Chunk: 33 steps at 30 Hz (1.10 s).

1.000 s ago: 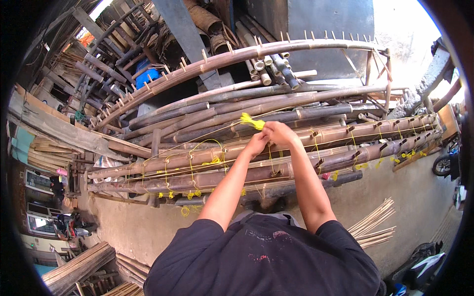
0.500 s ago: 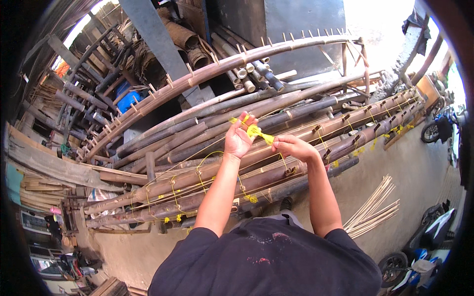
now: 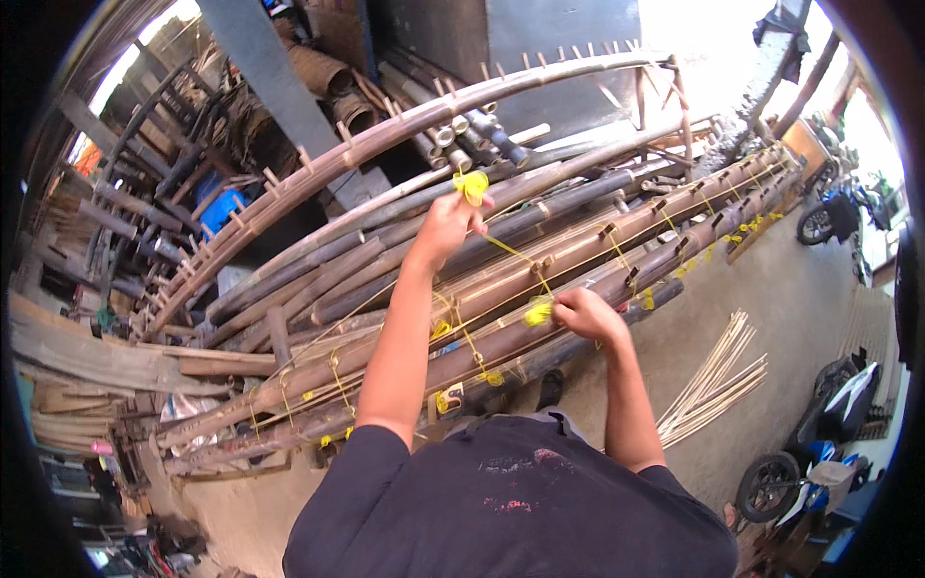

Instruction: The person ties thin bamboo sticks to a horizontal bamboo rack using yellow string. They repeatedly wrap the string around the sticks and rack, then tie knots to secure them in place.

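1. Above two long brown bamboo poles laid side by side, the upper pole (image 3: 573, 254) and the lower pole (image 3: 658, 264), I see both of the wearer's hands apart on my head view.
2. The left hand (image 3: 445, 231) is raised beyond the upper pole, fingers folded in around a crumpled bright-yellow string bundle (image 3: 470, 185) that sticks out above them. How tightly they press, I can't tell.
3. From that hand I follow a taut, thin yellow strand (image 3: 511, 250) slanting down to a short wooden peg (image 3: 542, 264) on the upper pole, then on toward the right hand.
4. The right hand (image 3: 590, 316) is curled closed over the lower pole, a bushy yellow string bunch (image 3: 539, 312) showing at its finger side; I read it as gripped there.
5. More yellow string loops cross both poles to either side.
6. Farther off, I have a curved brown bamboo rail (image 3: 390, 130) lined with upright pegs. On the grey floor at right lie pale, thin bamboo sticks (image 3: 713, 380), with a blue-and-white motorbike's black wheel (image 3: 769, 487) near them.
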{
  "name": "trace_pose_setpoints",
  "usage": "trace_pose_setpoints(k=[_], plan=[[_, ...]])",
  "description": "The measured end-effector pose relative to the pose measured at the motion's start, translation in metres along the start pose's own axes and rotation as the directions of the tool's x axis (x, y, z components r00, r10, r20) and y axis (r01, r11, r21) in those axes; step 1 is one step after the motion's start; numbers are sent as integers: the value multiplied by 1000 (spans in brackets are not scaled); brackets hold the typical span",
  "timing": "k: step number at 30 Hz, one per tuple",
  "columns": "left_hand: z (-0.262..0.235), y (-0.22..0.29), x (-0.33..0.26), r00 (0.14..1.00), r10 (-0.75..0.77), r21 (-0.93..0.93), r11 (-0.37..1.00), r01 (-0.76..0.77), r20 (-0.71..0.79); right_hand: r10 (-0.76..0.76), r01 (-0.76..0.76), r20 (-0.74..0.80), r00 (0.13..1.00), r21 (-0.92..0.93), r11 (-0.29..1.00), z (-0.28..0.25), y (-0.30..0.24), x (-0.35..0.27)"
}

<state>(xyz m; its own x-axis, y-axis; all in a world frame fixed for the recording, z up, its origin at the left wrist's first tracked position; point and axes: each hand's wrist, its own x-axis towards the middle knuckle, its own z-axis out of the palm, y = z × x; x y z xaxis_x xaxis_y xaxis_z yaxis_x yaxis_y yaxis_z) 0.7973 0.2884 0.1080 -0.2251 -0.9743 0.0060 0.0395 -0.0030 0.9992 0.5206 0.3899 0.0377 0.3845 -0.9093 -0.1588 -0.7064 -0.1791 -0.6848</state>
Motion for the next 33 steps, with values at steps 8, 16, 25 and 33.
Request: trace_pose_setpoints(k=[8, 16, 25, 33], plan=[[-130, -100, -41, 978, -185, 910, 383, 160, -94, 61, -9, 291, 955, -177, 984, 34, 10, -77], [-176, -104, -84, 901, -434, 116, 896, 429, 21, 260, -4, 424, 867, -517, 856, 126, 28, -93], [-144, -66, -87, 920, 244, 928, 290, 233, -307, 45, 25, 336, 941, -202, 979, 177, -35, -77], [-13, -162, -169, 986, 89, 854, 515, 73, -138, 582, 227, 215, 785, 773, -592, 205, -77, -54]])
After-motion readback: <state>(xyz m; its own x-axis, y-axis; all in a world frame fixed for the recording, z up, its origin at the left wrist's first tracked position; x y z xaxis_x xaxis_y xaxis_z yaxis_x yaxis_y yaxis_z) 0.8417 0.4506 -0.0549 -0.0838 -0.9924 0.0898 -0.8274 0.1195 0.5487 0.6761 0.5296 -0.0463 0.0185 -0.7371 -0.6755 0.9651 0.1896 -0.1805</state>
